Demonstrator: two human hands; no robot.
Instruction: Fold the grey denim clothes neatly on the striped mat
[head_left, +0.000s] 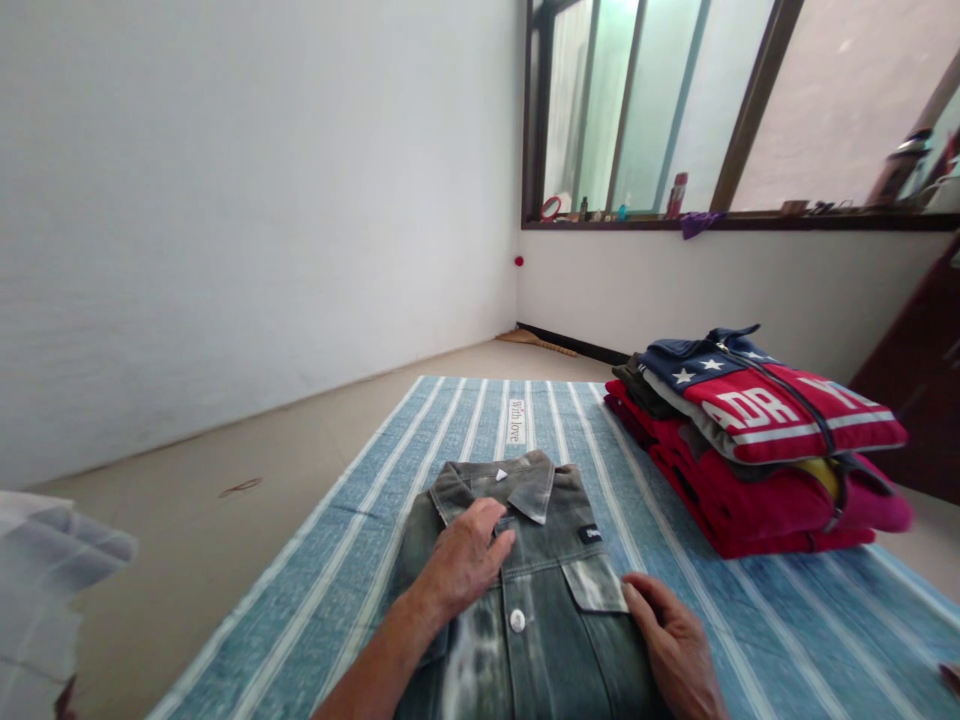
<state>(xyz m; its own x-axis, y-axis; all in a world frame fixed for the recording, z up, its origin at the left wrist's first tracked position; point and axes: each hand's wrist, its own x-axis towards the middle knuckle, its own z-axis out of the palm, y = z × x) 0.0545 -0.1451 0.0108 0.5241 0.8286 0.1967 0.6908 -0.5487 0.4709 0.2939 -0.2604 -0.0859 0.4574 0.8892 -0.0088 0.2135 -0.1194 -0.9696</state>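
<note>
A grey-green, washed-look denim jacket (540,570) lies folded front side up, its collar pointing away from me. My left hand (469,555) rests on the upper front just below the collar, thumb apart from the bent fingers. At the jacket's right edge, beside the pale pocket flap, my right hand (671,635) is curled with its fingertips on the fabric. Part of that hand's grip is hidden. A white button shows on the front placket, and a small dark label sits on the chest.
Under the jacket spreads a blue and white striped cloth (375,540). To the right stands a stack of folded clothes (750,490), topped by a red and navy zip jacket (780,395). White sheer fabric (45,580) hangs at the left. Bottles and small items line the windowsill (637,222).
</note>
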